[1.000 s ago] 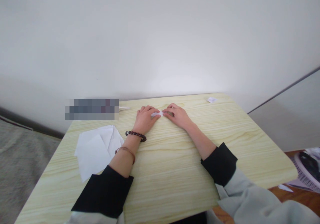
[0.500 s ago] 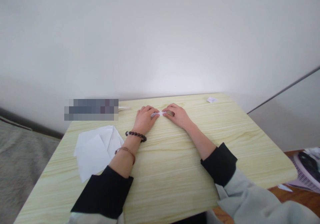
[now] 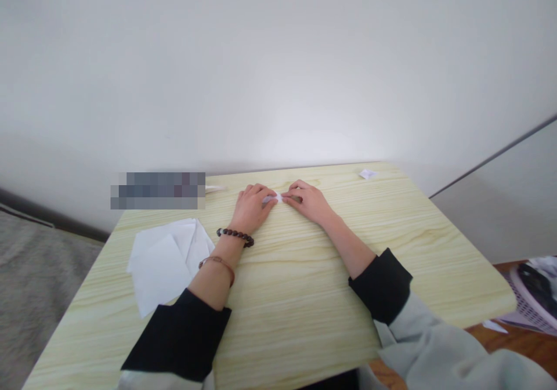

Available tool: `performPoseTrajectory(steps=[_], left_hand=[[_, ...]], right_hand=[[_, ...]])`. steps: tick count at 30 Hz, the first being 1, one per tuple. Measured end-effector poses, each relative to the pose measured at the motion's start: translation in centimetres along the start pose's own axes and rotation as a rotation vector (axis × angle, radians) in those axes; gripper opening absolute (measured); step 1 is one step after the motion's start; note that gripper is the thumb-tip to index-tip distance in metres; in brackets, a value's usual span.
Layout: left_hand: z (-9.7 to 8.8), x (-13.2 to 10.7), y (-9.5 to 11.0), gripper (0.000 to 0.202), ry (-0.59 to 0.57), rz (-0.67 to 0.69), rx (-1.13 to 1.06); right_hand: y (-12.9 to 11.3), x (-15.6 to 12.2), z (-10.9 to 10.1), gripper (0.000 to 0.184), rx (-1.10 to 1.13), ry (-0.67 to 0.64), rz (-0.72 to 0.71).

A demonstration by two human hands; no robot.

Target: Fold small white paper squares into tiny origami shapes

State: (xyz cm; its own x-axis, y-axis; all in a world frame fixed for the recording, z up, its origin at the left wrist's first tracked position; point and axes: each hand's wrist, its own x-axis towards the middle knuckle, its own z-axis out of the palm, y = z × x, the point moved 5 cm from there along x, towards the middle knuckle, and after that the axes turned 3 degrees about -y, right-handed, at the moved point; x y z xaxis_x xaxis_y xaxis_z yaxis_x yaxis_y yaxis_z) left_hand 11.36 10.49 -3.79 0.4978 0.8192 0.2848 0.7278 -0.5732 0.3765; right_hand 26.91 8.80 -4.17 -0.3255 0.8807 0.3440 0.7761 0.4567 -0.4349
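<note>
Both my hands rest side by side on the far middle of a pale wooden table [image 3: 304, 297]. My left hand [image 3: 251, 209] lies with its fingers curled over a small white folded paper [image 3: 274, 198]. My right hand [image 3: 308, 200] meets it from the right, fingertips pinched on the same paper. Only a sliver of the paper shows between the fingertips; the rest is hidden under them. Two bracelets sit on my left wrist.
A loose stack of white paper sheets [image 3: 163, 259] lies at the table's left side. A small folded white paper piece [image 3: 368, 173] sits near the far right corner. A plain wall stands right behind the table. A lilac basket [image 3: 533, 297] is on the floor at right.
My right fingertips have shifted slightly left along the small paper, toward my left fingers. The hands stay in the same spot.
</note>
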Motion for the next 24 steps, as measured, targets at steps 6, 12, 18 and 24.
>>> performPoseTrajectory(steps=[6, 12, 18, 24], left_hand=[[-0.09, 0.03, 0.12, 0.021, -0.011, 0.007, 0.033], [-0.19, 0.0, 0.12, 0.018, -0.002, -0.011, 0.029], [-0.1, 0.03, 0.09, 0.017, 0.01, 0.012, -0.015], [-0.14, -0.01, 0.65, 0.023, -0.003, 0.1, -0.073]], right_hand=[[-0.1, 0.03, 0.06, 0.024, -0.007, 0.003, 0.009], [0.17, 0.02, 0.14, 0.026, 0.032, 0.007, 0.011], [0.29, 0.05, 0.01, 0.018, 0.082, 0.021, 0.03], [0.74, 0.19, 0.0, 0.016, 0.172, 0.04, 0.077]])
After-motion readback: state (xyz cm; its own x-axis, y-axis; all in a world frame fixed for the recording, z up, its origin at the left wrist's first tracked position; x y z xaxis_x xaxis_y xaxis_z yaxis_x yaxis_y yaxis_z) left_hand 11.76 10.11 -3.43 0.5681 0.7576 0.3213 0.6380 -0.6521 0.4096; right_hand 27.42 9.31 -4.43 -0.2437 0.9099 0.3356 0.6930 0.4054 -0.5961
